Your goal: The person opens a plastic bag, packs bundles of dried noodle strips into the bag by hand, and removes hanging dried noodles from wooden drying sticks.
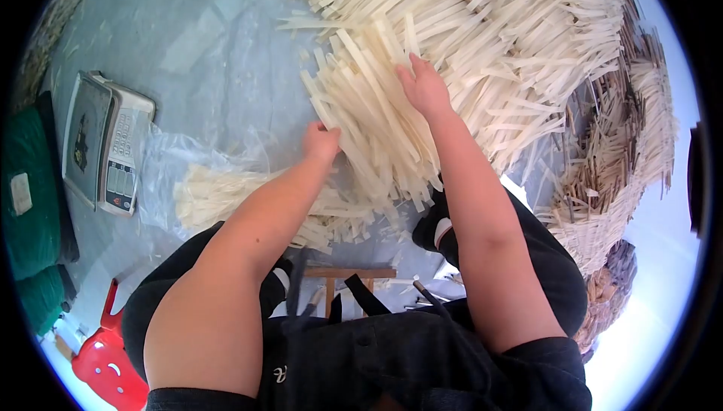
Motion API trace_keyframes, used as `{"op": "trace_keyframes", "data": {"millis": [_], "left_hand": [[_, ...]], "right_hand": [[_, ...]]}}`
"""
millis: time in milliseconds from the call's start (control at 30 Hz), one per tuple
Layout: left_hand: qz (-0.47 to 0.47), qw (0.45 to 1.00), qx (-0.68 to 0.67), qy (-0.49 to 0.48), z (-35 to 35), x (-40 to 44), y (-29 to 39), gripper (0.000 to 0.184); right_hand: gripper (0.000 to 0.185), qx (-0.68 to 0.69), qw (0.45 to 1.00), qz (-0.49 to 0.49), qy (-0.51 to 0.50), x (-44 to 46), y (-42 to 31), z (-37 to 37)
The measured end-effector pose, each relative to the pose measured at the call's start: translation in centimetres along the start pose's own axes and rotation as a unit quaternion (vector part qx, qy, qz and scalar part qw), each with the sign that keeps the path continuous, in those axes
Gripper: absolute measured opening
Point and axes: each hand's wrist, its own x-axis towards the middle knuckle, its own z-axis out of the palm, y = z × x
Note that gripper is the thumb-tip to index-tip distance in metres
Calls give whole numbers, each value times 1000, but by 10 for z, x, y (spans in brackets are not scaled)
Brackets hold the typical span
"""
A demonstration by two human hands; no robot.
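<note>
A loose bundle of pale, flat, dried-looking strips (pixel 369 102) lies in front of me, its strips running roughly lengthwise away from my feet. At the bundle's left edge is my left hand (pixel 322 142), fingers curled and closed against the outer strips. My right hand (pixel 424 87) rests at the right side of the bundle, its fingers stretched out and the thumb apart. Beyond it spreads a large heap of the same strips (pixel 520 42). A smaller pile (pixel 218 196) lies partly behind my left forearm.
On the left stands a digital scale (pixel 120 147), with clear plastic sheeting (pixel 177 158) beside it. Green wrapped bundles (pixel 34 192) sit at the far left, a red stool (pixel 113 366) at lower left. Darker strips (pixel 602 132) are stacked on the right. A wooden frame (pixel 350 273) is between my legs.
</note>
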Motion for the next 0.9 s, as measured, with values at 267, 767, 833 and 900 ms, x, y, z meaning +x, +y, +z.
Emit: {"op": "trace_keyframes", "data": {"millis": [267,767,833,900], "left_hand": [[-31,988,-123,-85,-2,-9,24,69],[32,997,8,68,7,19,2,89],[19,997,13,74,5,9,9,87],[7,998,-37,42,4,3,17,84]], "right_hand": [[73,-161,980,7,-119,-46,-58,51],[52,21,993,-60,98,1,-2,34],[54,-22,995,1,95,4,11,46],[61,-13,997,69,-30,5,13,38]]}}
